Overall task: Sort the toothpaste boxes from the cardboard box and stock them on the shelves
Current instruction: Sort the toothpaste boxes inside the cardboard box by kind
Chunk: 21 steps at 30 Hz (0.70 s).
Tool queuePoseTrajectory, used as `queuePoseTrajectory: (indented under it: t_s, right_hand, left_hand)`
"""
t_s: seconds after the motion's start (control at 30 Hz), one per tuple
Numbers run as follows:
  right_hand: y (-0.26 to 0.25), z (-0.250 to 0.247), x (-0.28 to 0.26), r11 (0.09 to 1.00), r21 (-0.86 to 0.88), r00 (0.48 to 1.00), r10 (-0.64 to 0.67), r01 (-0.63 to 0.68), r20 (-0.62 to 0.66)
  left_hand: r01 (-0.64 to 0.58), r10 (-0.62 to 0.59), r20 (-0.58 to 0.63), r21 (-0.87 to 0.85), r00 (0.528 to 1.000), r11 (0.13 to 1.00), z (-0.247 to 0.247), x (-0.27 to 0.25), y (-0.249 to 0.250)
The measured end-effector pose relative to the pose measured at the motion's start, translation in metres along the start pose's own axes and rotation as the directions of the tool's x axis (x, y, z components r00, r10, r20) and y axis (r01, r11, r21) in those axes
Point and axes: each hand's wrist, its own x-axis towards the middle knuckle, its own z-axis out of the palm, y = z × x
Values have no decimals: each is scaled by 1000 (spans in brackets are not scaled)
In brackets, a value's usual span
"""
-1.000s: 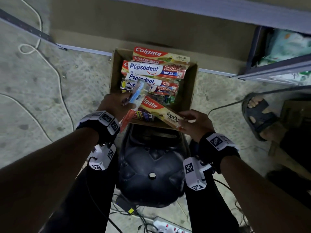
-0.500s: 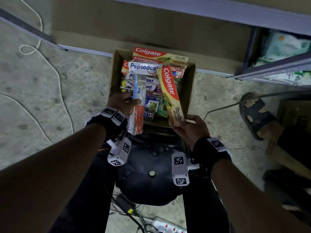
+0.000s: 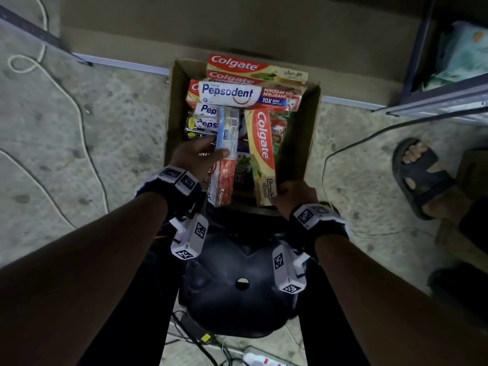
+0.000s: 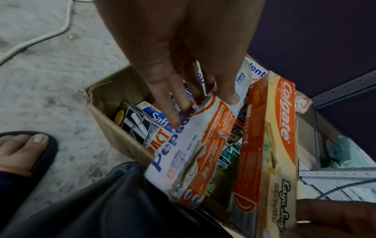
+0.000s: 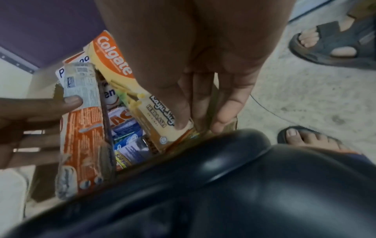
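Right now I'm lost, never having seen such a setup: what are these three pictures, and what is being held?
No machine here: a person wears three cameras. One looks down from the head, one looks along each wrist. On the floor stands a cardboard box full of toothpaste boxes. The left hand grips a Pepsodent box, shown closer by the left wrist camera. The right hand holds a Colgate box by its near end, seen closer from the right wrist.

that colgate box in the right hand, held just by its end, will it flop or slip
The Colgate box probably stays stiff: it juts straight from the right hand without sagging. It looks light, held by fingertips alone. The glossy carton, gripped only at its near end, might pivot or slip if swung quickly.
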Motion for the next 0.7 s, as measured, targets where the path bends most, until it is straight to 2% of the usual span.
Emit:
queuePoseTrajectory:
  t_s: [0.2, 0.33, 0.43, 0.7]
  right_hand:
    - [-6, -10, 1, 999, 16, 993, -37, 35, 113]
    - [-22, -22, -1, 985, 144, 996, -92, 92, -5]
    - [-38, -28, 5, 972, 208, 994, -107, 109, -20]
    - [-54, -21, 16, 966, 227, 990, -108, 125, -85]
  left_hand:
    - [52, -50, 65, -29, 997, 998, 2, -4, 2]
    - [66, -66, 78, -2, 995, 998, 6, -7, -2]
    - [105, -110, 111, 44, 988, 993, 6, -6, -4]
    - [161, -148, 214, -45, 966, 986, 12, -3, -9]
